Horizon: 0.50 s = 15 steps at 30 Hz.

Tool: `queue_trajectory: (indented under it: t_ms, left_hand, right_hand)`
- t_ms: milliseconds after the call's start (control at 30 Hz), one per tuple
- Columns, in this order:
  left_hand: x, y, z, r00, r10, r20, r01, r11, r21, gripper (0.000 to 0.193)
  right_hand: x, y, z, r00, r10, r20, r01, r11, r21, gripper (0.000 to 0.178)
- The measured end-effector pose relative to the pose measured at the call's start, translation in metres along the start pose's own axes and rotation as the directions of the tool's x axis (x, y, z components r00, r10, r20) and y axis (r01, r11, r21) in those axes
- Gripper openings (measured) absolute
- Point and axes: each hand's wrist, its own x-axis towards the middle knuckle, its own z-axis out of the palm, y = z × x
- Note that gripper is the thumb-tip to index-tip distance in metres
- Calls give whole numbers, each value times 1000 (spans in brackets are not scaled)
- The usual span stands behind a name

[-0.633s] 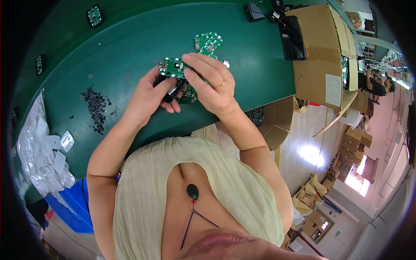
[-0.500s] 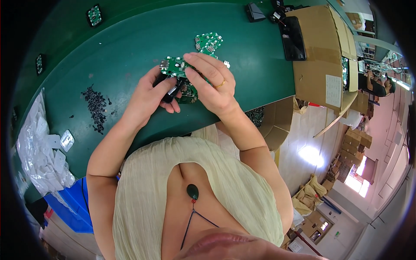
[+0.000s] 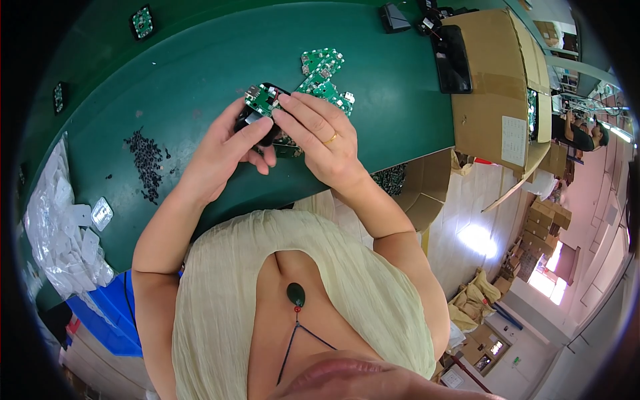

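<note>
Over the near part of the table, my left hand (image 3: 223, 143) is closed around a small black plastic casing (image 3: 269, 138), thumb on top. A green circuit board (image 3: 260, 100) with a silver connector lies over the casing, tilted. The fingers of my right hand (image 3: 328, 137) are pressed on the board's right part and hide some of it. Just beyond the right hand is a loose group of green circuit boards (image 3: 323, 63). Part of another board shows under my hands.
Small black pieces (image 3: 147, 163) lie heaped at left, near clear plastic bags (image 3: 60, 227). Boards in black casings (image 3: 142, 23) sit along the far left. At right are a black phone-like slab (image 3: 452, 60), a cardboard box (image 3: 483, 73) and a lower open box (image 3: 427, 190).
The circuit board has turned and come down onto the casing in my left hand. My right hand has shifted slightly left and down, uncovering more of the boards behind it.
</note>
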Motion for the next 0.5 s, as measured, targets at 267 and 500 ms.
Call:
queue_trajectory:
  t_ms: [267, 500]
  left_hand:
    - [1, -6, -3, 997, 6, -83, 4, 994, 113, 26]
    - [-2, -5, -3, 999, -18, -49, 26, 987, 156, 26]
  right_hand:
    - [10, -6, -7, 898, 438, -51, -405, 864, 299, 25]
    - [16, -3, 6, 929, 366, 63, -356, 831, 427, 17]
